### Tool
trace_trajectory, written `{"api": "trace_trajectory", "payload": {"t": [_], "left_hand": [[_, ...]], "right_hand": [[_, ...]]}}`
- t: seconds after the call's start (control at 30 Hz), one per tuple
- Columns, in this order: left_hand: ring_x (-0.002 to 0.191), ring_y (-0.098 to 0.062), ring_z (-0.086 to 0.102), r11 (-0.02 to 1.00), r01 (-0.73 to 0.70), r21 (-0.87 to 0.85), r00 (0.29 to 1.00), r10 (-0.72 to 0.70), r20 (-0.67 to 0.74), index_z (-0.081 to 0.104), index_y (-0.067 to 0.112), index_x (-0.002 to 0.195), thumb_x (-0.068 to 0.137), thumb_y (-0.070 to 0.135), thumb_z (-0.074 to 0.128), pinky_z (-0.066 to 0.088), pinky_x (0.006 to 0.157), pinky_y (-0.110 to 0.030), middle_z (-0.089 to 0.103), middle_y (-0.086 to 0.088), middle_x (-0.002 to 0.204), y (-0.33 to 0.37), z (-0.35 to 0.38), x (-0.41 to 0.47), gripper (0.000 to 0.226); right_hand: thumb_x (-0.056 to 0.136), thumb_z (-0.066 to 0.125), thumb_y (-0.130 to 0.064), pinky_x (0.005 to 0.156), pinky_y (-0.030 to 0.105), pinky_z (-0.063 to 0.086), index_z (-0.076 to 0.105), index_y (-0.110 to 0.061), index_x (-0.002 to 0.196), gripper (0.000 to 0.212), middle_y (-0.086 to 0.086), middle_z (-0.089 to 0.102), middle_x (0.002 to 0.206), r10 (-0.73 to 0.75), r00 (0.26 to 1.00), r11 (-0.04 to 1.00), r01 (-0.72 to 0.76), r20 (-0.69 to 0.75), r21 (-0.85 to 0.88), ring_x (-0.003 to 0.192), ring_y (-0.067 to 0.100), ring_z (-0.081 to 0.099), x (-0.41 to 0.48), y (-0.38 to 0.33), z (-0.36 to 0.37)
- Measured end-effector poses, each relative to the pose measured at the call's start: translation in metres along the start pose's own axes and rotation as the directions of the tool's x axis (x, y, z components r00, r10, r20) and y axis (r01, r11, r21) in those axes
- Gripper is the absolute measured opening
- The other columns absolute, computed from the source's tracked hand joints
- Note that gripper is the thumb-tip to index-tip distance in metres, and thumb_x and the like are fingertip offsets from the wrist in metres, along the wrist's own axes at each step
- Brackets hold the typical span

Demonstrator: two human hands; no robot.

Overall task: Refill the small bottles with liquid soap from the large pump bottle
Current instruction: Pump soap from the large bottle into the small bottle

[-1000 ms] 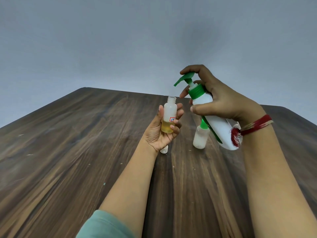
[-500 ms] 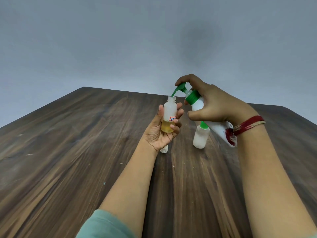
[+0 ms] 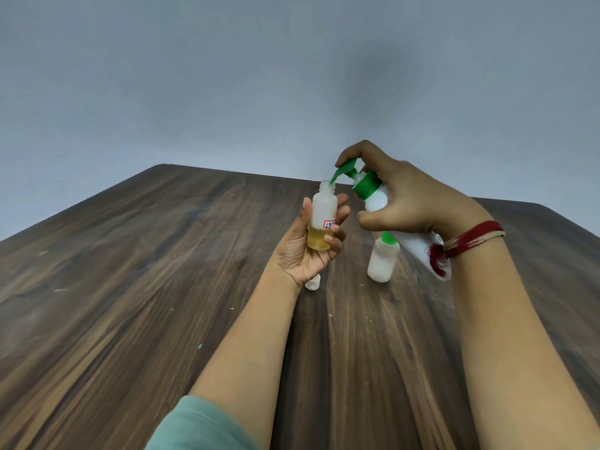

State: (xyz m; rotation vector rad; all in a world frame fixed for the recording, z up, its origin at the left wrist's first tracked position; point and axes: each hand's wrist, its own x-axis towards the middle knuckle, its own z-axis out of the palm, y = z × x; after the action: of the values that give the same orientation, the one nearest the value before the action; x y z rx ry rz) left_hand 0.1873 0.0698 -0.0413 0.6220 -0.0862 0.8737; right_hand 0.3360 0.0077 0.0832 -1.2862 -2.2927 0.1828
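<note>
Down and to the left comes your right grip [image 3: 406, 203] over the last second, tipping the large white pump bottle with the green pump head [image 3: 376, 201] so that its green spout [image 3: 341, 172], which was riding high and clear of the neck, now has its tip right at the open mouth of the small clear plastic bottle with yellow liquid in its bottom [image 3: 321, 219]. That small bottle stands upright in your left grip [image 3: 305, 248], fingers curled round its lower half, raised above the dark wood-grain worktop [image 3: 162, 287]. Your right grip is wrapped round the pump bottle's shoulder, with a finger arched over the top of the pump head. Here's what the next move turns on: the pump bottle's long axis is slanted, base down towards your right wrist and head up and to the left, so the spout comes at the mouth from the right and above. I'd judge a press will run along that slant, so brace the left grip to keep mouth and tip together. A small white bottle with a green cap [image 3: 383, 261] waits on the worktop just beneath the pump bottle.
</note>
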Motion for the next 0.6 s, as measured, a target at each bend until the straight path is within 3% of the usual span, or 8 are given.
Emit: {"api": "trace_trajectory", "payload": {"t": [0.13, 0.23, 0.37, 0.6], "left_hand": [[0.061, -0.011, 0.062, 1.0, 0.004, -0.001, 1.0, -0.004, 0.005, 0.073, 0.001, 0.103, 0.048, 0.027, 0.095, 0.052, 0.049, -0.018, 0.072, -0.012, 0.088, 0.0001, -0.0003, 0.0008, 0.065], [0.061, -0.01, 0.062, 1.0, 0.003, 0.005, 1.0, -0.003, 0.009, 0.073, 0.002, 0.103, 0.049, 0.028, 0.095, 0.052, 0.049, -0.017, 0.072, -0.011, 0.089, 0.0006, -0.0004, 0.0012, 0.064], [0.061, -0.011, 0.062, 1.0, 0.008, -0.009, 1.0, -0.007, 0.01, 0.073, 0.001, 0.104, 0.049, 0.026, 0.095, 0.053, 0.049, -0.019, 0.072, -0.012, 0.089, 0.0005, -0.0005, 0.0006, 0.064], [0.061, -0.012, 0.063, 1.0, 0.007, -0.02, 1.0, -0.007, 0.011, 0.072, 0.0, 0.104, 0.049, 0.025, 0.095, 0.053, 0.049, -0.02, 0.072, -0.013, 0.09, 0.0001, -0.0009, -0.0001, 0.064]], "right_hand": [[0.071, 0.066, -0.007, 0.062, 0.024, 0.042, 0.04, -0.034, 0.126, 0.067, 0.013, 0.057, 0.087, 0.0, 1.0, 1.0, 0.0, -0.01, 0.012, 0.071, 0.021, 0.05, 0.0011, 0.0006, 0.0016], [0.065, 0.064, -0.019, 0.062, 0.018, 0.041, 0.039, -0.036, 0.128, 0.069, 0.003, 0.055, 0.085, -0.002, 1.0, 1.0, 0.003, -0.011, 0.029, 0.072, 0.016, 0.05, 0.0014, 0.0014, 0.0014], [0.071, 0.067, -0.005, 0.063, 0.02, 0.042, 0.04, -0.033, 0.128, 0.069, 0.004, 0.054, 0.086, -0.004, 1.0, 1.0, 0.004, -0.006, 0.024, 0.073, 0.018, 0.05, -0.0005, 0.001, -0.0005], [0.072, 0.067, -0.003, 0.059, 0.015, 0.039, 0.042, -0.032, 0.123, 0.064, 0.001, 0.053, 0.087, -0.011, 1.0, 0.999, 0.011, -0.008, 0.033, 0.065, 0.007, 0.045, -0.0005, 0.004, -0.0007]]}}
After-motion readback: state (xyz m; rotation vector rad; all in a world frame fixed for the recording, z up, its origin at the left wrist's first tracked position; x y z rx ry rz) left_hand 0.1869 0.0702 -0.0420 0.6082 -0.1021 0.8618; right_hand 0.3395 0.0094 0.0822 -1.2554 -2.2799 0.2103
